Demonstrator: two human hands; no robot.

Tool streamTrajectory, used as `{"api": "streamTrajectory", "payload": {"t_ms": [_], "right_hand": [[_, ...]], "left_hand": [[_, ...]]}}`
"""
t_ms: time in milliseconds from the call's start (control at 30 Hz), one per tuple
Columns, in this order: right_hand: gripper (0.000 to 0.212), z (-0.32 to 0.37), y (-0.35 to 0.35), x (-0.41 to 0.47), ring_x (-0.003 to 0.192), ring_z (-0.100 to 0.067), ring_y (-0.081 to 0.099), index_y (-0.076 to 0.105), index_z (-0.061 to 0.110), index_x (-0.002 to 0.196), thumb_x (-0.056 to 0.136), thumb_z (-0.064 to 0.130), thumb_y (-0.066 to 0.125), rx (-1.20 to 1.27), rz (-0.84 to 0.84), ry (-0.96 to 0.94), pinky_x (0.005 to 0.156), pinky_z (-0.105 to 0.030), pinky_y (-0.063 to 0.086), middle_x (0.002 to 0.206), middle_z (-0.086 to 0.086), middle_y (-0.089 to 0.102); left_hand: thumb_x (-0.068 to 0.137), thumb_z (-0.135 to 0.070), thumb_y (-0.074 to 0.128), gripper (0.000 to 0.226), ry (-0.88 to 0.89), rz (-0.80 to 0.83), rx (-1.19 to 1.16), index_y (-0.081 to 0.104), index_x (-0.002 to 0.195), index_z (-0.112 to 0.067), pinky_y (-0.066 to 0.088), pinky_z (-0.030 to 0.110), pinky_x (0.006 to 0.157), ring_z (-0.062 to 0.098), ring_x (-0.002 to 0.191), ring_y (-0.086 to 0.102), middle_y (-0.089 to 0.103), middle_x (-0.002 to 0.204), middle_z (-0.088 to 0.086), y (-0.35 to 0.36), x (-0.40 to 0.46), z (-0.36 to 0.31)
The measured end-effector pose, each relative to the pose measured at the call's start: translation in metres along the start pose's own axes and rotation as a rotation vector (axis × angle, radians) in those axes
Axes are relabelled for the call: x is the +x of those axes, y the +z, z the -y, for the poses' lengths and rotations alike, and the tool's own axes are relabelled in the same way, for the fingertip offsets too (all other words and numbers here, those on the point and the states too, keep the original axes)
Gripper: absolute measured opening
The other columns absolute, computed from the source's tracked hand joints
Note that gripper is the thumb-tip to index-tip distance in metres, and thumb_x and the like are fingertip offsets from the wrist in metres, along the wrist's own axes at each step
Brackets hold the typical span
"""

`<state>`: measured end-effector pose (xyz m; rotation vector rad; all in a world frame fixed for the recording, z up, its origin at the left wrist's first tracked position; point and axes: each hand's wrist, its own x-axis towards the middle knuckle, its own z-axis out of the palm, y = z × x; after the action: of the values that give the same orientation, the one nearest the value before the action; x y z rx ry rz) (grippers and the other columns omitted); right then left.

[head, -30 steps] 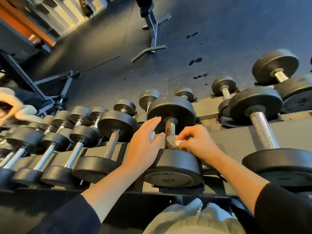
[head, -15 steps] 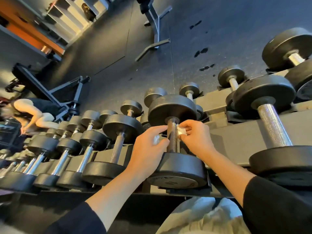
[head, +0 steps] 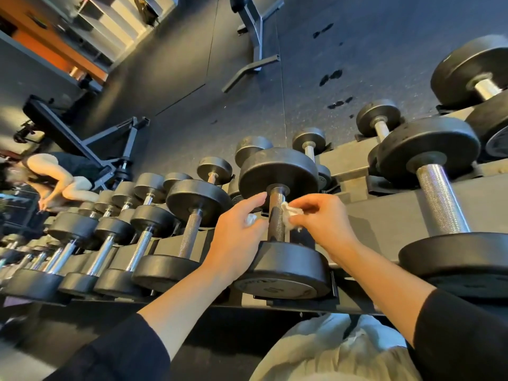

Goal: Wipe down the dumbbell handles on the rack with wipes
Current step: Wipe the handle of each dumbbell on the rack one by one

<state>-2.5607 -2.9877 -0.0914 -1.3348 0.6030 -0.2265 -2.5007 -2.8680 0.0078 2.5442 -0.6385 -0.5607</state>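
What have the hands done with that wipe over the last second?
The right hand, pinching the crumpled white wipe, slid it up the dark knurled dumbbell handle from near the lower black round weight. The left hand stayed beside the handle, white wipe still under its fingers. The dumbbell stayed on the grey metal rack.

Embossed lettering and a number are seen on the near end face of the centre dumbbell (head: 283,287), at 6 o'clock from its handle (head: 276,215); neither is legible. No other text is readable.
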Motion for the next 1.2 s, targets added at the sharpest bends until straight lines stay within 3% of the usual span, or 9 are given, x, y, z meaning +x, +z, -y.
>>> {"api": "streamTrajectory", "payload": {"t_ms": [233,467,533,633,733,867,1000,1100,1200], "right_hand": [[0.021,0.008,0.000,-0.010,0.081,-0.010,0.065,0.073,0.019,0.077,0.077,-0.002,0.067,-0.056,0.219,0.098,0.064,-0.019,0.051,0.085,0.002,0.068],[0.024,0.022,-0.008,-0.009,0.082,-0.007,0.064,0.070,0.023,0.080,0.077,-0.001,0.069,0.011,-0.165,0.016,0.073,-0.022,0.051,0.081,0.005,0.068],[0.024,0.028,-0.015,-0.009,0.081,-0.005,0.063,0.069,0.023,0.082,0.078,0.000,0.068,-0.010,-0.219,0.004,0.070,-0.018,0.048,0.082,0.006,0.067],[0.018,0.042,-0.025,-0.008,0.074,-0.004,0.065,0.072,0.020,0.084,0.077,0.003,0.070,-0.078,-0.282,-0.050,0.066,-0.017,0.049,0.078,0.005,0.069],[0.020,0.065,-0.044,-0.006,0.073,-0.004,0.065,0.070,0.024,0.082,0.075,0.005,0.072,-0.149,-0.360,-0.087,0.066,-0.018,0.051,0.077,0.006,0.069],[0.020,0.090,-0.084,-0.012,0.077,-0.005,0.067,0.073,0.022,0.085,0.075,0.005,0.072,-0.289,-0.532,-0.109,0.075,-0.023,0.054,0.080,0.007,0.071],[0.022,0.103,-0.126,-0.016,0.080,-0.010,0.065,0.073,0.020,0.089,0.076,0.003,0.071,-0.464,-0.667,-0.058,0.082,-0.032,0.056,0.084,0.004,0.069],[0.021,0.103,-0.137,-0.011,0.090,-0.015,0.061,0.072,0.017,0.093,0.080,0.001,0.069,-0.613,-0.624,0.027,0.087,-0.035,0.054,0.095,0.000,0.066],[0.022,0.097,-0.133,-0.006,0.096,-0.013,0.058,0.071,0.019,0.095,0.080,0.003,0.069,-0.757,-0.486,0.063,0.084,-0.025,0.049,0.100,0.002,0.063]], "left_hand": [[0.095,-0.021,0.051,0.050,0.002,-0.029,0.047,0.039,0.141,-0.037,0.017,0.022,0.100,0.001,0.134,0.030,0.041,0.145,-0.016,0.004,0.002,0.002],[0.091,-0.029,0.059,0.070,0.130,0.070,0.126,0.019,0.146,-0.043,0.019,0.028,0.107,0.005,0.137,0.026,0.031,0.151,-0.015,0.000,0.005,0.002],[0.089,-0.032,0.062,0.078,0.225,0.145,0.115,0.011,0.147,-0.045,0.017,0.021,0.104,-0.006,0.129,0.022,0.028,0.150,-0.017,-0.002,0.009,0.001],[0.087,-0.032,0.065,0.084,0.399,0.230,0.080,0.009,0.148,-0.044,0.013,-0.004,0.093,-0.019,0.119,0.020,0.031,0.139,-0.026,-0.002,0.021,-0.010],[0.087,-0.030,0.066,0.079,0.469,0.309,-0.002,0.016,0.147,-0.040,0.016,-0.012,0.080,-0.018,0.117,0.025,0.037,0.139,-0.021,0.007,0.045,-0.031],[0.089,-0.031,0.063,0.075,0.463,0.478,-0.160,0.018,0.148,-0.035,0.025,0.010,0.095,0.000,0.128,0.035,0.042,0.143,-0.009,0.025,0.073,-0.057],[0.090,-0.029,0.063,0.076,0.560,0.519,-0.133,0.018,0.150,-0.026,0.014,0.022,0.109,0.009,0.143,0.018,0.021,0.156,-0.005,0.049,0.096,-0.071],[0.089,-0.028,0.064,0.079,0.571,0.536,-0.139,0.016,0.152,-0.024,0.013,0.031,0.116,0.012,0.145,0.012,0.013,0.158,-0.005,0.069,0.104,-0.070],[0.090,-0.026,0.062,0.081,0.543,0.593,-0.154,0.010,0.152,-0.026,0.013,0.033,0.115,0.013,0.145,0.009,0.006,0.159,-0.006,0.081,0.104,-0.067]]}}
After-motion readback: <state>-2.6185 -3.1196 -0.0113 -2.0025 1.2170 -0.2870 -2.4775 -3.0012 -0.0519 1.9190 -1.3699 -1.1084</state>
